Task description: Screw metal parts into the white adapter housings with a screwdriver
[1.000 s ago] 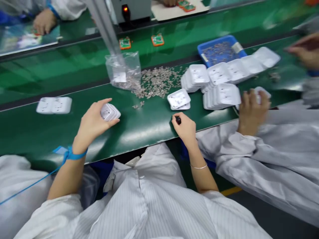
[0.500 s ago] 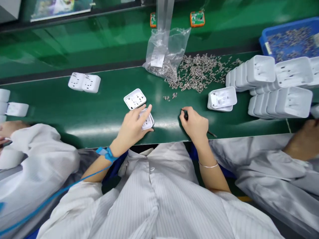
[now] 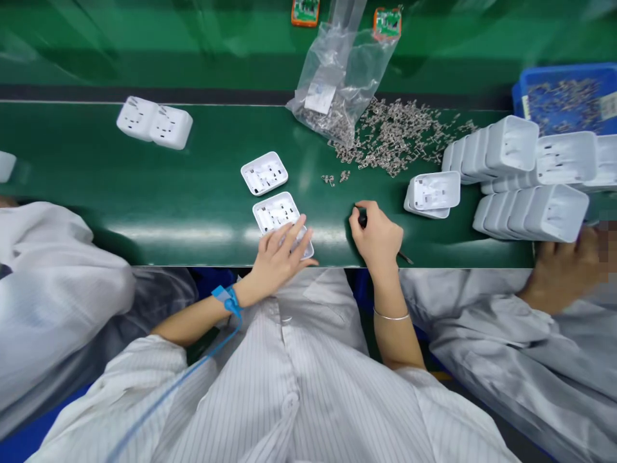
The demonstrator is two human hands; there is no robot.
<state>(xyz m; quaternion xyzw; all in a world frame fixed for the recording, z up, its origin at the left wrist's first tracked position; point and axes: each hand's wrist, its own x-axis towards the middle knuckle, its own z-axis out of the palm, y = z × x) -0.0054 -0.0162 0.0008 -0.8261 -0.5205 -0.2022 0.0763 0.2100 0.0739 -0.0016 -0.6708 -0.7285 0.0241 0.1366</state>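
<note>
White socket shell (image 3: pixel 277 213) on green desk (image 3: pixel 144 193), left hand (image 3: pixel 279 260) fingers spread flat on it. Right hand (image 3: pixel 378 238) curled round dark tool (image 3: pixel 362 221). Second shell (image 3: pixel 264 172) just beyond.

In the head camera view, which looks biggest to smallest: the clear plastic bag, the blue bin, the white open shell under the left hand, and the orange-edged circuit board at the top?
1. Clear plastic bag
2. Blue bin, cut off by the frame edge, so unsure against the bag
3. White open shell, partly under the left hand
4. Circuit board
</note>
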